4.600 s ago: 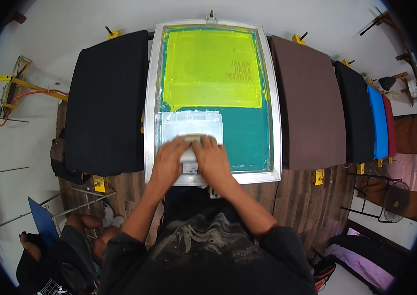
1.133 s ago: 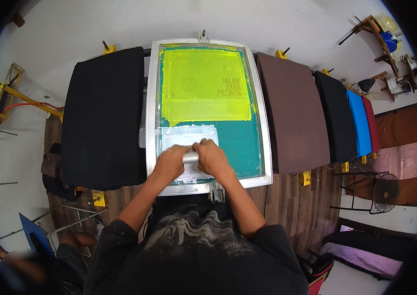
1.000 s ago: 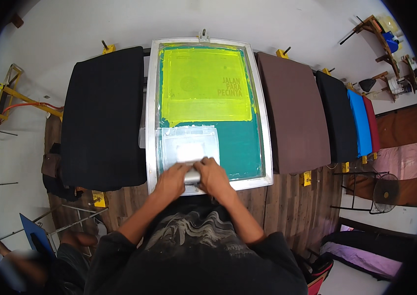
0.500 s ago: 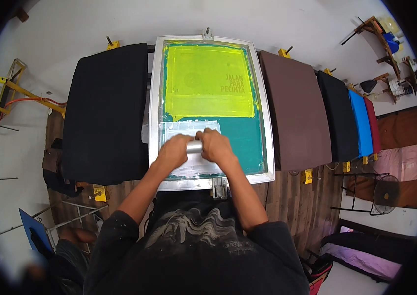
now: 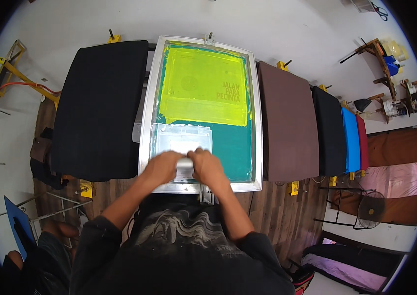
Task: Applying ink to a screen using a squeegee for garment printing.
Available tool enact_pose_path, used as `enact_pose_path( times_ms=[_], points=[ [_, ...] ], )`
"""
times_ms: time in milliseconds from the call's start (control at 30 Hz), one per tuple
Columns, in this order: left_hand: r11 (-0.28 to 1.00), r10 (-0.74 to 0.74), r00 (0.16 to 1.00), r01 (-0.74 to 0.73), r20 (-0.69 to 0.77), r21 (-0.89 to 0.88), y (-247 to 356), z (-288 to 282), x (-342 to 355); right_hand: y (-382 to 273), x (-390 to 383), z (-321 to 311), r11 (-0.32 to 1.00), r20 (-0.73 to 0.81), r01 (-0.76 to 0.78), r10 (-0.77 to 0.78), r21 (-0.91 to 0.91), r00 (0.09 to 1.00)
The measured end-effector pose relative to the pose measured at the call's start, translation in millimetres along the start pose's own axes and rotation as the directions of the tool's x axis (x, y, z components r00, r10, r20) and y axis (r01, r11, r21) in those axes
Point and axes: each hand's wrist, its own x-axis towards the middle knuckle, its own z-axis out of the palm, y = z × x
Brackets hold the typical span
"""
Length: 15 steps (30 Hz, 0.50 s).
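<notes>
A screen-printing frame [image 5: 256, 123] with a silver metal rim lies in front of me. Its mesh is yellow-green [image 5: 208, 73] in the far part and green [image 5: 233, 152] nearer me. Low on the left of the mesh, a pale rectangle [image 5: 179, 135] carries whitish ink. Over that rectangle, close to the near rim, I hold a squeegee [image 5: 185, 163] with a silvery handle; its blade is hidden. My left hand [image 5: 161, 166] is closed round the handle's left end, and my right hand [image 5: 207, 168] round its right. Both hands are slightly motion-blurred.
Black fabric [image 5: 100, 108] covers a board to the left. Boards with brown [image 5: 289, 118], black, blue and red fabric run rightward. Metal clamps [image 5: 207, 194] hold the frame's near and far edges. Another person [image 5: 56, 246] is at lower left, and a fan [image 5: 370, 209] stands at right.
Both hands have drawn the squeegee toward me, nearer the frame's front rim, uncovering more of the pale rectangle. The whole view has also shifted a little.
</notes>
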Motion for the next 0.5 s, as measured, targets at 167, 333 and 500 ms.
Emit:
enact_pose_path(
  times_ms=[167, 333, 500],
  points=[
    [0.998, 0.035, 0.991, -0.027, -0.130, 0.060, -18.9, -7.7, 50.6, 21.3, 53.3, -0.1, 0.999, -0.089, -0.052, 0.051, -0.008, 0.995],
    [0.994, 0.103, 0.978, -0.095, -0.181, 0.051, -16.2, 13.2, 26.2, 22.5, 27.7, 12.4, 0.998, -0.116, 0.004, 0.004, 0.070, 0.993],
    [0.999, 0.036, 0.999, -0.036, -0.001, 0.015, -7.6, 27.5, -13.9, 2.9, -17.2, 21.7, 0.993, -0.026, -0.044, 0.047, 0.112, 0.999]
  ],
)
